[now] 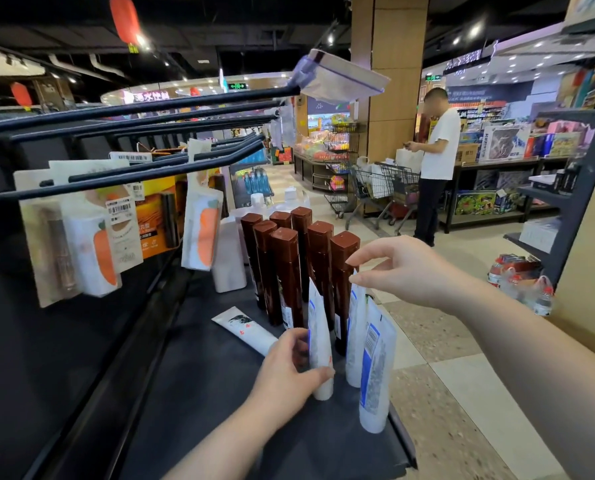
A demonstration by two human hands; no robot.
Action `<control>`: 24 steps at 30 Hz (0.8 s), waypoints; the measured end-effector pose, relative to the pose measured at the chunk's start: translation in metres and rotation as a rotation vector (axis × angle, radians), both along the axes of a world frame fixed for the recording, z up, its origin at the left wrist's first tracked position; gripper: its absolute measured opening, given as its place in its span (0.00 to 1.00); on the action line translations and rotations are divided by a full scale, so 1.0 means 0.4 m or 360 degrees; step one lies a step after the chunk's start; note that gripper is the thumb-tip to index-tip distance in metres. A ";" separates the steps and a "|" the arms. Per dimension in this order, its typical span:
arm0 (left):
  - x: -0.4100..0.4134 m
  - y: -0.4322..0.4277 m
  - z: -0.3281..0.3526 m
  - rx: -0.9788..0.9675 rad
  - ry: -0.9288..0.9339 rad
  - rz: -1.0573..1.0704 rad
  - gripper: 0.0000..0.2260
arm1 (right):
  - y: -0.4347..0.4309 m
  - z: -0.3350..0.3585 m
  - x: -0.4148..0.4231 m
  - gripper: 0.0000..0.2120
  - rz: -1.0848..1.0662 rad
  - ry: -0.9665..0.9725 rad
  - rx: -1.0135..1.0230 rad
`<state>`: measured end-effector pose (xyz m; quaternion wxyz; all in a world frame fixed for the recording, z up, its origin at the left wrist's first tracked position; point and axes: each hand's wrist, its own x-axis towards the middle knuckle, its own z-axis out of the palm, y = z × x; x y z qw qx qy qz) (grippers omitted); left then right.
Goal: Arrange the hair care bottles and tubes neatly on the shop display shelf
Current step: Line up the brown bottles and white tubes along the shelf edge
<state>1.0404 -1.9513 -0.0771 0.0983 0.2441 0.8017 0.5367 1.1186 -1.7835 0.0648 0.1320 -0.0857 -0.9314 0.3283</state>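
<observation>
Several tall brown bottles (287,271) stand in rows on the dark shelf (199,393). In front of them three white tubes stand on their caps. My left hand (289,372) grips the left white tube (318,344) near its base. My right hand (403,268) pinches the top of the middle white tube (355,327) with fingertips, beside the front right brown bottle (343,268). A third white tube (375,372) with a barcode stands at the shelf's front edge. Another white tube (244,329) lies flat on the shelf, left of the bottles.
White bottles (228,261) stand behind the brown ones. Black hooks (133,174) with hanging carded packs (98,244) jut out above the shelf on the left. To the right runs the aisle floor, with a person (436,161), shopping carts (379,188) and water bottles (521,278).
</observation>
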 end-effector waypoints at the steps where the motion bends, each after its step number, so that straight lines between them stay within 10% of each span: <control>1: -0.004 -0.012 0.004 0.0024 0.0002 0.0033 0.22 | -0.006 0.007 0.005 0.07 -0.0023 0.0044 0.0003; 9: -0.039 -0.158 0.040 0.0305 0.0093 0.0498 0.11 | -0.214 0.043 0.045 0.05 0.0232 0.0479 0.0106; 14: -0.040 -0.237 0.022 0.0231 0.0138 0.0700 0.11 | -0.359 -0.090 -0.052 0.08 0.0470 0.0209 0.0240; 24: -0.018 -0.304 -0.002 0.0232 0.0031 0.0814 0.16 | -0.368 -0.337 -0.277 0.25 -0.0087 -0.0398 0.0637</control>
